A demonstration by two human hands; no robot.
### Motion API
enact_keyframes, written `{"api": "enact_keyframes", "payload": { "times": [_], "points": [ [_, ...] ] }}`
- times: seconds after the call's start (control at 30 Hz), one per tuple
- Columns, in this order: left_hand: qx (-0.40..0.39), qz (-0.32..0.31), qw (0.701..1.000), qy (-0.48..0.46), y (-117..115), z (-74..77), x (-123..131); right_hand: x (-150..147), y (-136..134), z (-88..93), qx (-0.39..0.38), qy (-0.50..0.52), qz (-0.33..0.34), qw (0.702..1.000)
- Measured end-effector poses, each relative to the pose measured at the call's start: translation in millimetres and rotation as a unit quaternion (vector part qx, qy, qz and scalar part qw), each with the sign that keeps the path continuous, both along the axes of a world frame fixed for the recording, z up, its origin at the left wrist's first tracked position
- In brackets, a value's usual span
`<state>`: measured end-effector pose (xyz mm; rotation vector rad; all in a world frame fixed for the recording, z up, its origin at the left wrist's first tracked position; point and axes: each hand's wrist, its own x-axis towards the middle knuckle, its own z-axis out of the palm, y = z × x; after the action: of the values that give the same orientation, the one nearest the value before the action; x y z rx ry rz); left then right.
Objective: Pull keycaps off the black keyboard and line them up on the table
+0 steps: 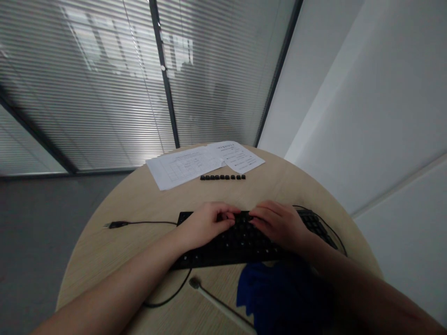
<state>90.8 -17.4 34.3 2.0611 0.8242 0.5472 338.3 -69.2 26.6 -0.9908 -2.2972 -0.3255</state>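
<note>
A black keyboard [223,253] lies across the table, both hands over its upper middle. My left hand [211,222] is closed, its fingers bent and its thumb drawn in near the index finger, with the tips at the top rows of keys. Facing it, my right hand [281,223] has its fingers pressed together and pointing left at the same keys. A small gap separates the two sets of fingertips. Anything pinched in either hand is too small or hidden. Beyond the keyboard, several loose black keycaps [222,177] stand in a row.
Printed papers [185,166] lie at the table's far side. A USB plug [118,224] on a cable rests at the left. Nearer me are a brush with a pale handle [223,307] and a blue cloth [275,298]. The round table [115,200] adjoins blinds and a white wall.
</note>
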Motion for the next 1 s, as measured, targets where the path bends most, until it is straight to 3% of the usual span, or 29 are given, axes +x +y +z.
{"api": "enact_keyframes", "payload": {
  "times": [0.07, 0.13, 0.33, 0.47, 0.63, 1.0],
  "points": [
    [0.124, 0.043, 0.989, 0.063, 7.7, -1.0, -4.7, 13.6, 13.1, 7.0, -0.060, -0.007, -0.055, 0.997],
    [0.188, 0.059, 0.974, 0.110, 15.4, -2.8, -9.4, 29.3, 35.0, 11.5, -0.129, -0.007, -0.101, 0.986],
    [0.240, 0.079, 0.952, 0.175, 26.3, -8.4, -15.6, 65.3, 122.6, 2.2, -0.346, 0.044, -0.194, 0.917],
    [0.238, 0.068, 0.949, 0.196, 27.1, -12.9, -15.1, 68.8, 165.2, -13.1, -0.366, 0.060, -0.206, 0.905],
    [0.232, 0.052, 0.951, 0.200, 30.4, -20.3, -15.3, 62.8, 196.9, -30.3, -0.381, 0.058, -0.217, 0.897],
    [0.219, 0.051, 0.954, 0.197, 28.0, -16.0, -13.9, 55.5, 211.7, -35.2, -0.352, 0.038, -0.226, 0.907]
  ]
}}
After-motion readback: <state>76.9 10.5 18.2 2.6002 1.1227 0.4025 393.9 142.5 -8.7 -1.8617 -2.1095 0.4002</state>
